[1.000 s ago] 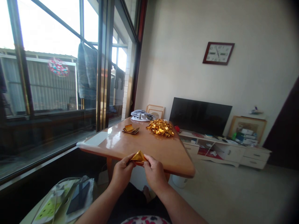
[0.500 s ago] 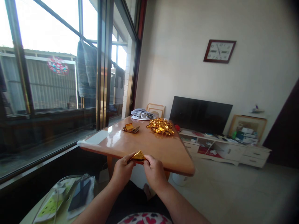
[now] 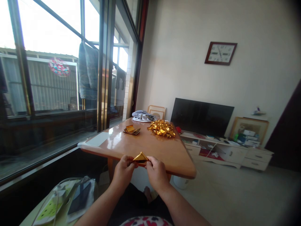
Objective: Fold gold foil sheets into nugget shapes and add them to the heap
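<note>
Both my hands hold a small folded triangle of gold foil [image 3: 140, 157] just in front of the table's near edge. My left hand [image 3: 124, 171] pinches its left corner, and my right hand [image 3: 156, 172] pinches its right corner. Farther off on the orange wooden table [image 3: 113, 141], a heap of folded gold foil pieces [image 3: 162, 128] lies near the back edge. To its left is a small stack of gold foil sheets [image 3: 131, 130]. Neither is within reach of my fingers at this moment.
Folded clothes [image 3: 142, 117] lie at the table's far end. A phone [image 3: 80, 198] rests on a cloth at lower left. A large window [image 3: 54, 84] runs along the left, and a white bin [image 3: 180, 182] stands under the table's right side. A television [image 3: 202, 116] stands on a low white cabinet [image 3: 225, 153].
The foil triangle now sits slightly flatter between my fingers, with a dark strip showing along its lower edge. My hands have moved only a little, and the table pieces stay in place.
</note>
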### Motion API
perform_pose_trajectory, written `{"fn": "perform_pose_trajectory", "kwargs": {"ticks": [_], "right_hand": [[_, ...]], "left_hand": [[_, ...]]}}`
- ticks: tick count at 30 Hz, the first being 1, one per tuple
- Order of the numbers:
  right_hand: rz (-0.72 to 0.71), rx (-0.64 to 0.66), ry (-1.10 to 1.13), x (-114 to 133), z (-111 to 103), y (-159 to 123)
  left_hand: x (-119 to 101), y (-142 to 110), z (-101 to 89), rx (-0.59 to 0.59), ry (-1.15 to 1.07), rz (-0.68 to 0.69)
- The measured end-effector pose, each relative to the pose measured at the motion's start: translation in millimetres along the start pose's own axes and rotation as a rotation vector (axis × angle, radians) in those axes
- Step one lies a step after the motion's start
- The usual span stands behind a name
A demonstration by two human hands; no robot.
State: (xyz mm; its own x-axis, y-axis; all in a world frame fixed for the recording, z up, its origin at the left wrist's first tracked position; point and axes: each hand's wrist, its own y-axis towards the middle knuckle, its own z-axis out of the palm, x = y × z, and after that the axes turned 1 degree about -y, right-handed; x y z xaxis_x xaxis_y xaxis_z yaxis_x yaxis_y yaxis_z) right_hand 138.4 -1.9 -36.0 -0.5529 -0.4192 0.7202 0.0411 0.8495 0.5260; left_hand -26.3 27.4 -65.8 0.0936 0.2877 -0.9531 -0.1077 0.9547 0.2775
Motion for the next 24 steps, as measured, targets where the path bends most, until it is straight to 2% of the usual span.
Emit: {"fn": "perform_pose_trajectory", "kwargs": {"ticks": [10,18,24], "right_hand": [[0.010,-0.010,-0.023,-4.7,2.9,0.8],[0.022,-0.027,-0.033,-8.2,3.4,0.9],[0.032,-0.038,0.022,-12.9,5.7,3.1]], "left_hand": [[-2.3,-1.9,2.2,0.026,-0.015,0.015],[3.9,-1.2,-2.1,0.028,0.126,0.076],[3.1,-3.3,0.1,0.004,0.017,0.007]]}}
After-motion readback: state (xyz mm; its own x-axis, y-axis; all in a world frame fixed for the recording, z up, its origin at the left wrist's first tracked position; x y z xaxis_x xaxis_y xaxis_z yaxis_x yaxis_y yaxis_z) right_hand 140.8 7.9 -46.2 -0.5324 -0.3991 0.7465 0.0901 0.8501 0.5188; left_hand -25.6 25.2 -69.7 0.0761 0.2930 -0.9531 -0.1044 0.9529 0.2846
